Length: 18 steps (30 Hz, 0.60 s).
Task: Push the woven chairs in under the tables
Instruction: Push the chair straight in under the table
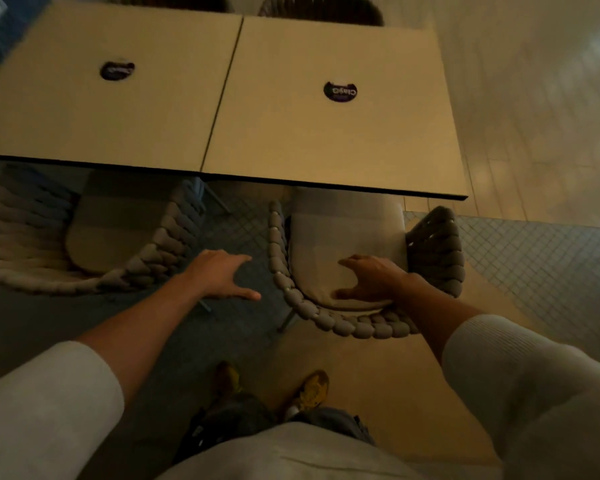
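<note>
From my feed: the right woven chair sits at 1 o'clock, the front of its seat under the right table, the back half and its cushion sticking out, so only partly in. The left woven chair at 10 o'clock is about the same: seat front under the left table, back well out and angled. Two more chair backs show at 12 o'clock on the far side, tucked close as far as I can tell. So my call is both near chairs are left to push. The right hand is over the right chair's cushion, fingers spread and released, gripping nothing; contact unclear. The left hand hangs in the gap between the chairs, fingers straight, holding nothing. Tabletops are pale, butted together, one dark round sticker on each. Diamond-pattern tile floor is at 3 o'clock, pale planks at 2. Dim warm light, blurry edges.
</note>
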Available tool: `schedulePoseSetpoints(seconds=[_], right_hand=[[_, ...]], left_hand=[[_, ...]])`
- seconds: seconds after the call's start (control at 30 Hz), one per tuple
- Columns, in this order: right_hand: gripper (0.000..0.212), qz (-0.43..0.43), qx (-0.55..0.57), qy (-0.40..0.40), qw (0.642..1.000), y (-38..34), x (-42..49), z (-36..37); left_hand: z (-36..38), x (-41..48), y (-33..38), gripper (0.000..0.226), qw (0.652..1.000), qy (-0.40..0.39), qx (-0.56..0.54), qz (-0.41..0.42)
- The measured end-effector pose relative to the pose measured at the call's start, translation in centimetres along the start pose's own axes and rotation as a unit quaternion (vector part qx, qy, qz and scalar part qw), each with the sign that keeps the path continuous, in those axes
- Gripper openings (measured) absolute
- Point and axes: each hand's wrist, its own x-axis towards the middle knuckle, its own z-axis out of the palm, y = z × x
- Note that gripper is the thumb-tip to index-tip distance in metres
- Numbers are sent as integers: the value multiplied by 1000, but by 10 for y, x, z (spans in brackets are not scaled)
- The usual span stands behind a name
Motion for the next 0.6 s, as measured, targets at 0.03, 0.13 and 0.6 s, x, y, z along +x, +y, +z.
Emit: schedulePoseSetpoints(seconds=[0.03, 0.13, 0.6], right_hand=[[107, 0, -2, -4, 1000, -6, 1, -10], [112, -12, -10, 6, 1000, -37, 9, -43], [87, -115, -97, 57, 987, -238, 76, -103]], left_hand=[[-6, -3, -8, 121, 1000, 4, 5, 4], [-24, -17, -44, 126, 1000, 21, 3, -1], [-8, -96, -244, 108, 991, 8, -101, -83]])
